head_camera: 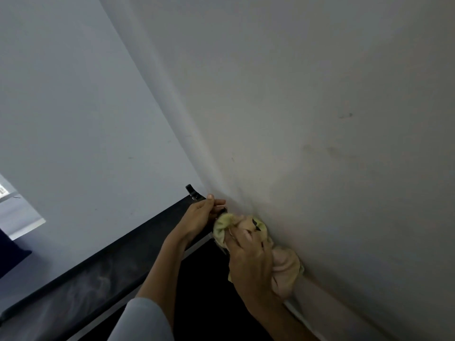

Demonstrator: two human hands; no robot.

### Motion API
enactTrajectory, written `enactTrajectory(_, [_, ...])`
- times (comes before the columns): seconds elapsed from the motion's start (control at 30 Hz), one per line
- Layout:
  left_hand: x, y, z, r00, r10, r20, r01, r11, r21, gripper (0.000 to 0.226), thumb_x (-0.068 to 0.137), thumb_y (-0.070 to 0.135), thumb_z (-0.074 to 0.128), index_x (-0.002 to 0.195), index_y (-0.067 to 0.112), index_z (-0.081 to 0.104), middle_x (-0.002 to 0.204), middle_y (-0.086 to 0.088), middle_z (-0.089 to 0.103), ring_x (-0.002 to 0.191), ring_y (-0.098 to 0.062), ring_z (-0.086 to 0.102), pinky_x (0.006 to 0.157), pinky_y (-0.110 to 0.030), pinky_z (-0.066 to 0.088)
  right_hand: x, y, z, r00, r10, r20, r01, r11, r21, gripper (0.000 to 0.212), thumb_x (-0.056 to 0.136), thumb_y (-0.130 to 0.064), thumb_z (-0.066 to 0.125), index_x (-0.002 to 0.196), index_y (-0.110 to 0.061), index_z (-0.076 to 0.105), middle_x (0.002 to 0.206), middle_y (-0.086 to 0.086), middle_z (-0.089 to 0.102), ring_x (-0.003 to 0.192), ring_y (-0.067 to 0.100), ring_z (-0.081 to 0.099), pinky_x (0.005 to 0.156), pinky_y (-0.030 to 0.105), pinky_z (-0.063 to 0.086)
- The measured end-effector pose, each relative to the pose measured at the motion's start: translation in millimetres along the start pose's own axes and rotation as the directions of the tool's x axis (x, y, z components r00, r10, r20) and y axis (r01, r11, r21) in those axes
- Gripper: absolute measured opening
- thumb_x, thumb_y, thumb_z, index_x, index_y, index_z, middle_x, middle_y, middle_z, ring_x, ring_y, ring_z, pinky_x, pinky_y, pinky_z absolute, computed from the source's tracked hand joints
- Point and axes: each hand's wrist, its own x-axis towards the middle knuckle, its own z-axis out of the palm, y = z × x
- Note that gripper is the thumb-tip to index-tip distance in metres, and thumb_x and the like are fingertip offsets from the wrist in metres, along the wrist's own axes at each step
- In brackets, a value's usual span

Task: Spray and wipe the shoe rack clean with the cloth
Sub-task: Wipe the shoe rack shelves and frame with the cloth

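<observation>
You are working at the far corner of the rack (103, 274), where its dark top meets two walls. One wall (73, 107) runs along the rack's back edge; the other wall (320, 119) closes its end.

Your right hand (248, 257) is gripping the cloth (222, 227), fingers curled over a bunched wad of it, and pressing it into the corner against the end wall. Bunching it this way is probably what lets it reach the tight angle. The cloth is trailing out below your hand, yellow-green at the front, paler behind.

Your left hand (199, 217) is closing round something dark at the rack's edge just beside the cloth. A black nozzle-like tip (190, 189) is sticking up past your thumb, so it may be the sprayer, held close so the next spray lands where the cloth is. You cannot see enough of it to be sure.

Count: one cloth, one rack, two hands, one possible sprayer, two walls. A pale sleeve (145, 321) is covering your left forearm.

The dusty smears on the rack top suggest most of it is not yet wiped.
</observation>
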Motion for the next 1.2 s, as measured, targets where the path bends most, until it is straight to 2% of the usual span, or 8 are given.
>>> enactTrajectory(0.2, [-5.9, -14.4, 3.4, 0.996, 0.084, -0.031, -0.086, 0.995, -0.047, 0.033, 0.100, 0.029, 0.037, 0.106, 0.015, 0.066, 0.106, 0.002, 0.067, 0.103, -0.005, 0.061, 0.081, -0.011, 0.051, -45.5, 18.8, -4.5, 0.954, 0.299, 0.019, -0.295, 0.927, 0.233, 0.038, 0.069, -0.021, 0.042, 0.081, -0.019, 0.078, 0.092, 0.003, 0.073, 0.082, 0.024, 0.070, 0.080, 0.025, 0.042])
enactTrajectory(0.37, [-3.1, -14.8, 1.0, 0.999, 0.054, 0.003, -0.053, 0.992, -0.119, 0.042, 0.098, 0.036, 0.038, 0.096, 0.008, 0.069, 0.103, -0.010, 0.070, 0.098, -0.017, 0.065, 0.088, -0.024, 0.053, 11.7, -16.6, -20.9, 0.967, 0.237, -0.091, -0.203, 0.936, 0.286, 0.036, 0.081, -0.023, 0.047, 0.104, -0.020, 0.074, 0.108, -0.002, 0.070, 0.091, 0.021, 0.062, 0.073, 0.029, 0.053])
enactTrajectory(0.5, [-1.8, -13.4, -1.8, 0.999, 0.043, -0.006, -0.043, 0.996, -0.081, 0.083, 0.076, 0.072, 0.050, 0.085, -0.010, 0.062, 0.084, -0.015, 0.063, 0.081, -0.023, 0.056, 0.080, -0.035, 0.046, 32.5, -22.1, -4.7, 0.982, 0.186, -0.019, -0.177, 0.958, 0.227, 0.027, 0.083, -0.030, 0.054, 0.099, -0.020, 0.073, 0.096, -0.004, 0.071, 0.080, 0.021, 0.065, 0.063, 0.029, 0.053])
enactTrajectory(0.63, [0.7, -15.1, 0.8, 1.000, 0.018, -0.008, -0.019, 0.990, -0.141, 0.038, 0.096, 0.035, 0.046, 0.095, 0.007, 0.071, 0.096, -0.003, 0.073, 0.094, -0.011, 0.068, 0.085, -0.021, 0.052, 13.8, -1.1, 4.0, 0.928, 0.328, 0.179, -0.360, 0.912, 0.195, 0.024, 0.084, -0.035, 0.055, 0.077, -0.019, 0.071, 0.070, -0.002, 0.066, 0.059, 0.018, 0.060, 0.045, 0.021, 0.033])
enactTrajectory(0.77, [-0.1, -16.6, 2.7, 0.994, 0.106, 0.004, -0.105, 0.991, -0.084, 0.020, 0.092, 0.014, 0.056, 0.089, 0.003, 0.072, 0.076, 0.010, 0.074, 0.075, 0.004, 0.067, 0.067, -0.007, 0.048, -2.1, 21.1, -11.1, 0.828, 0.431, 0.359, -0.507, 0.848, 0.151, 0.021, 0.091, -0.034, 0.058, 0.081, -0.018, 0.065, 0.079, 0.004, 0.065, 0.066, 0.019, 0.051, 0.048, 0.026, 0.025])
enactTrajectory(0.9, [3.7, -13.4, 4.4, 0.992, 0.109, -0.058, -0.115, 0.985, -0.129, 0.014, 0.088, 0.000, 0.057, 0.085, -0.004, 0.071, 0.068, -0.001, 0.072, 0.064, -0.006, 0.067, 0.062, -0.012, 0.052, 30.8, -0.1, -22.3, 0.898, 0.433, 0.083, -0.431, 0.824, 0.366, 0.011, 0.080, -0.025, 0.067, 0.072, -0.017, 0.069, 0.068, 0.002, 0.065, 0.060, 0.023, 0.058, 0.052, 0.025, 0.034])
enactTrajectory(1.03, [6.1, -13.3, 1.5, 0.993, 0.095, -0.067, -0.099, 0.992, -0.073, 0.051, 0.084, -0.019, 0.047, 0.051, 0.013, 0.069, 0.053, -0.002, 0.066, 0.052, -0.009, 0.062, 0.061, -0.021, 0.055, 51.1, -25.1, -4.9, 0.939, 0.343, 0.017, -0.328, 0.881, 0.340, 0.005, 0.081, -0.024, 0.070, 0.081, -0.019, 0.071, 0.079, -0.003, 0.066, 0.067, 0.016, 0.058, 0.054, 0.023, 0.037])
enactTrajectory(1.2, [4.6, -9.4, 5.3, 0.996, 0.048, -0.073, -0.059, 0.985, -0.160, 0.014, 0.085, -0.005, 0.059, 0.079, 0.001, 0.070, 0.064, -0.002, 0.071, 0.060, -0.011, 0.065, 0.064, -0.018, 0.056, 16.5, -10.0, 21.3, 0.938, 0.344, 0.045, -0.336, 0.867, 0.369, 0.022, 0.082, -0.023, 0.060, 0.097, -0.015, 0.074, 0.092, 0.001, 0.071, 0.078, 0.022, 0.065, 0.065, 0.029, 0.053])
